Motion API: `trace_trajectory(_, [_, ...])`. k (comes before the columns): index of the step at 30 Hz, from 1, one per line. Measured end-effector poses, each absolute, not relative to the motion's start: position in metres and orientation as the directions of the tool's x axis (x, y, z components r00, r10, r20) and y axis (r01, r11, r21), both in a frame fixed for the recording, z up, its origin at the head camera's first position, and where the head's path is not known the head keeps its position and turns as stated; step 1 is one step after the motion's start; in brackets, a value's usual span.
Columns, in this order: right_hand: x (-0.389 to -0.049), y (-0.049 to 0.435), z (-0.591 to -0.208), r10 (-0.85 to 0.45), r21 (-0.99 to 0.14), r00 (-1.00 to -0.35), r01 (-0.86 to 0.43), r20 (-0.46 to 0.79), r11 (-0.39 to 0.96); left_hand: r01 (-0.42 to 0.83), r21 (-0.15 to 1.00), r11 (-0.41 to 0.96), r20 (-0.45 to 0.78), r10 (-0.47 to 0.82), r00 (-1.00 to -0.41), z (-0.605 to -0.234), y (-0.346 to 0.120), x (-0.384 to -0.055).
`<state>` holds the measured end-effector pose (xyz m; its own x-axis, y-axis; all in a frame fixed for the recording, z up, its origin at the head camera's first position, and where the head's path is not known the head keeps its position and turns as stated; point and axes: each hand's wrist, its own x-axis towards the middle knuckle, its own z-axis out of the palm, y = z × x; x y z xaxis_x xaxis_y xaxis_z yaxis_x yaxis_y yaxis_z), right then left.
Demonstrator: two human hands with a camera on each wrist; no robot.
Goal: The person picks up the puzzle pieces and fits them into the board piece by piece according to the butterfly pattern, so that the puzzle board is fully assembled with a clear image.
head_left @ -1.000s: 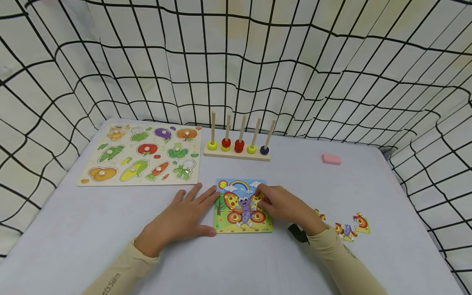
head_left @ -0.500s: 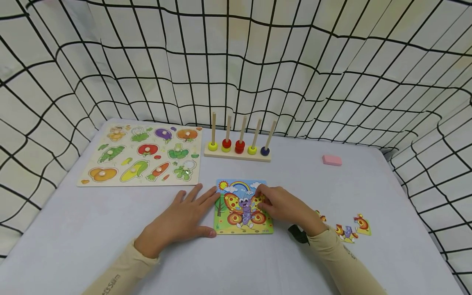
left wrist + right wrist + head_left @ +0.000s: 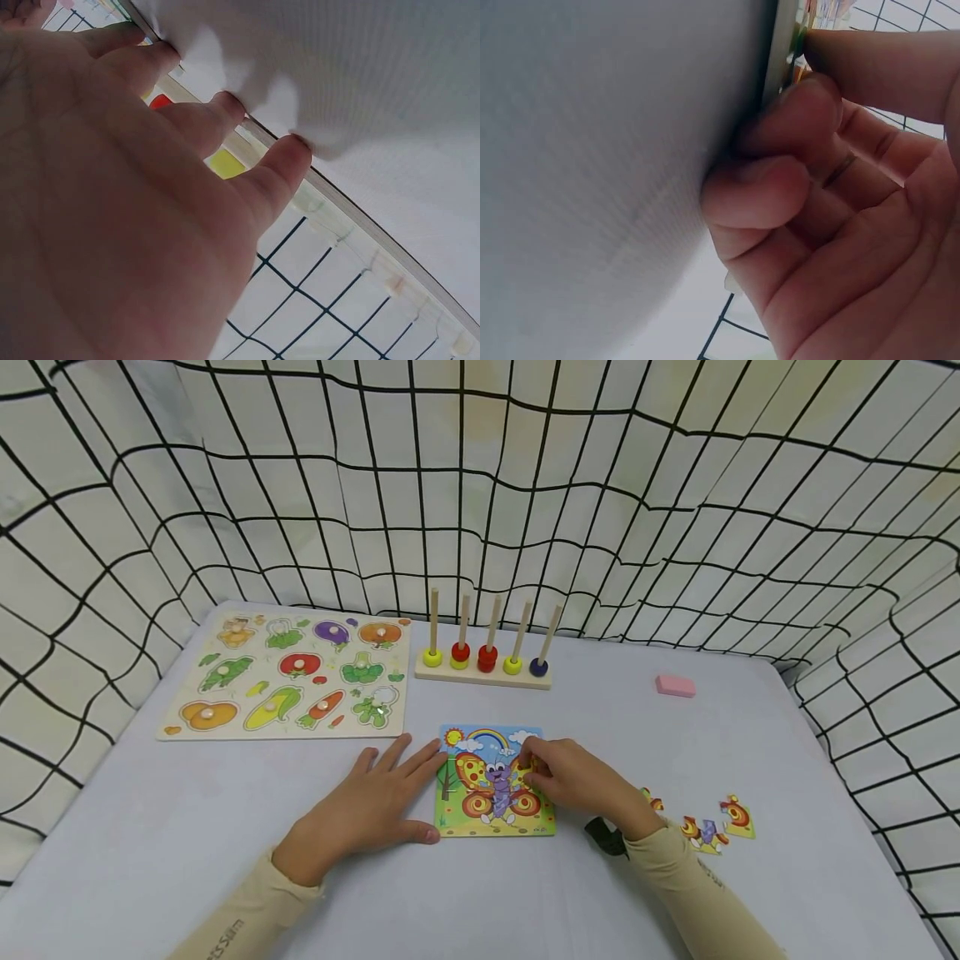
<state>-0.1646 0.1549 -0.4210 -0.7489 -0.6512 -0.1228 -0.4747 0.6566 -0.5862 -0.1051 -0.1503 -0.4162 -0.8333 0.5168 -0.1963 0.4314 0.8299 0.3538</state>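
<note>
A square butterfly jigsaw puzzle (image 3: 480,822) lies in the middle of the white table in the head view, its picture nearly filled. My left hand (image 3: 360,814) lies palm down with fingers spread, fingertips and thumb touching the puzzle's left edge. In the left wrist view, the left hand (image 3: 127,195) has extended fingers. My right hand (image 3: 581,781) bends over the right wing, pinching a puzzle piece there with thumb and forefinger; most of that piece is hidden. In the right wrist view, the right hand (image 3: 840,210) curls its other fingers beside the board's edge.
Loose puzzle pieces (image 3: 705,835) lie right of the right wrist, one partly hidden. A wooden vegetable puzzle board (image 3: 240,689) is at back left, beside a peg stand with coloured beads (image 3: 483,675). A pink block (image 3: 675,685) sits at back right. Black netting (image 3: 495,485) surrounds the table.
Little differs. Both hands stay at the puzzle, and the right thumb and fingertips shift only slightly over the right wing.
</note>
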Motion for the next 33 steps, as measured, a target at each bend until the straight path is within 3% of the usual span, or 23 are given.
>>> trace_trajectory(21, [-0.1648,0.1502,-0.4202,-0.679,-0.592,-0.723,-0.494,-0.128,0.637,0.429,0.361,0.828,-0.194,0.517,-0.833,-0.4132,-0.1501,-0.1041])
trace_trajectory(33, [-0.1601,0.1573,-0.4227,-0.657,-0.628,-0.746,-0.463,-0.105,0.626,0.432,0.356,0.828,-0.198,0.519,-0.832,-0.4131,-0.1500,-0.1043])
